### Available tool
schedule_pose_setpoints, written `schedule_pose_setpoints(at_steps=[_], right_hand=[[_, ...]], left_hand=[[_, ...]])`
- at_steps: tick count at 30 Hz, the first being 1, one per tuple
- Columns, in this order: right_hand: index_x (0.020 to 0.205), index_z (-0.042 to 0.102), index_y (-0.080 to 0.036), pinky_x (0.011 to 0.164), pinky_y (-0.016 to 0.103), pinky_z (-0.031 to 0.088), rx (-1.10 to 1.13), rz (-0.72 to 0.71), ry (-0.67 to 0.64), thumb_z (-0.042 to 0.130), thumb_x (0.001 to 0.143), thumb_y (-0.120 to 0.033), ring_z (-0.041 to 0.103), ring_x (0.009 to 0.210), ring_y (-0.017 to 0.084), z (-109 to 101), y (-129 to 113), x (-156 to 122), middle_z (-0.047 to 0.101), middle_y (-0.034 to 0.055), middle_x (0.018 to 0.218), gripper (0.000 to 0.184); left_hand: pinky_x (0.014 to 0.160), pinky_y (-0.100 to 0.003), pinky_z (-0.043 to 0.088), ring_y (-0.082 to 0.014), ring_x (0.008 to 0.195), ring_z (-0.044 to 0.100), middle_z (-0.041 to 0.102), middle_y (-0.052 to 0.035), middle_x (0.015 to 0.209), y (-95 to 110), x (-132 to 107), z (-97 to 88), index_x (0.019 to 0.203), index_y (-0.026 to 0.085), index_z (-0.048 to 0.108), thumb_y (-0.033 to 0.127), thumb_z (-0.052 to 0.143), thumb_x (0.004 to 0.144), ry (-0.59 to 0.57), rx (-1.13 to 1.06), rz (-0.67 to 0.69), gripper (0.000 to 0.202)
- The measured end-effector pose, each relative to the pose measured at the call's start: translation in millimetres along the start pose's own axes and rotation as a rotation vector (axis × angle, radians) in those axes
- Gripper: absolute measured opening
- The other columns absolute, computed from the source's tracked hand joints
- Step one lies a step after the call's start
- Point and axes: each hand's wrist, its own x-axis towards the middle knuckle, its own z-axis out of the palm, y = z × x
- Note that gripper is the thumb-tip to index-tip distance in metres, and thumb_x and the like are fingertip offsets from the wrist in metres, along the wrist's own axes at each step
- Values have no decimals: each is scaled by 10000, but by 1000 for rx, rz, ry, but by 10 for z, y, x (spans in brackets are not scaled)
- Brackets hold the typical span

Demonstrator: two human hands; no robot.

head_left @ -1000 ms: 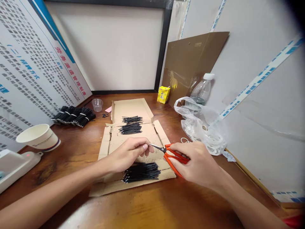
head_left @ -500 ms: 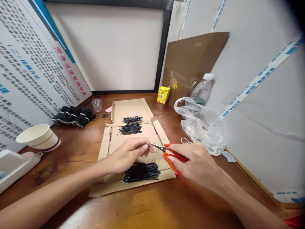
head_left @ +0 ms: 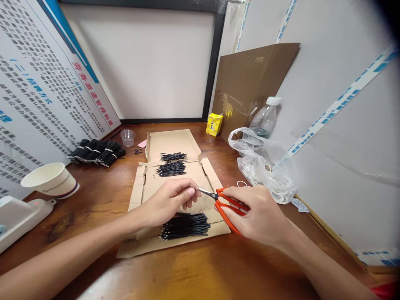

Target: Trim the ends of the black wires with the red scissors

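Observation:
My right hand [head_left: 256, 210] grips a pair of scissors [head_left: 229, 204] with orange handles and dark blades, the tips pointing left. Thumb and forefinger of my left hand [head_left: 170, 200] are pinched together at the blade tips; what they hold is too small to make out. Below my left hand, a thick bunch of short black wires [head_left: 186, 226] with pale tips lies on the near part of a flattened cardboard box [head_left: 173, 141]. Farther back on the cardboard lie two smaller piles, a nearer wire pile [head_left: 171, 168] and a farther wire pile [head_left: 173, 156].
Banded black wire bundles [head_left: 96, 152], a paper cup [head_left: 50, 180] and a white power strip [head_left: 23, 221] stand left. A clear plastic cup [head_left: 128, 137] and yellow carton [head_left: 214, 124] are at the back. Right are a plastic bag [head_left: 265, 162] and bottle [head_left: 265, 118].
The scissors' handles have spread slightly and the right hand has shifted a little. My left hand keeps its pinch at nearly the same spot. The wire piles look unchanged.

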Motion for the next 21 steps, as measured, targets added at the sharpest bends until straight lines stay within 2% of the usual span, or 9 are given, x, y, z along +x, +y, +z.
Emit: schedule_pose_setpoints(at_steps=[6, 14, 21], right_hand=[[782, 674, -165, 477, 238, 272, -15, -30, 6, 545, 839, -245, 441, 436, 78, 25, 3, 4, 557, -41, 511, 162], [585, 544, -170, 461, 238, 244, -70, -66, 42, 519, 849, -219, 365, 423, 70, 44, 28, 7, 479, -44, 470, 270], [767, 670, -165, 471, 235, 280, -16, -18, 12, 552, 827, -234, 421, 431, 82, 16, 4, 10, 521, -44, 490, 149]], left_hand=[[640, -260, 450, -122, 668, 540, 569, -18, 747, -10, 4, 1, 834, 128, 568, 256, 422, 957, 2, 35, -2, 230], [641, -261, 458, -123, 665, 547, 575, -17, 748, -6, 0, 9, 864, 130, 567, 250, 431, 951, 5, 3, -11, 201], [635, -257, 454, -122, 660, 550, 582, -16, 746, -17, 0, 7, 864, 135, 563, 265, 434, 954, 6, 4, -12, 204]])
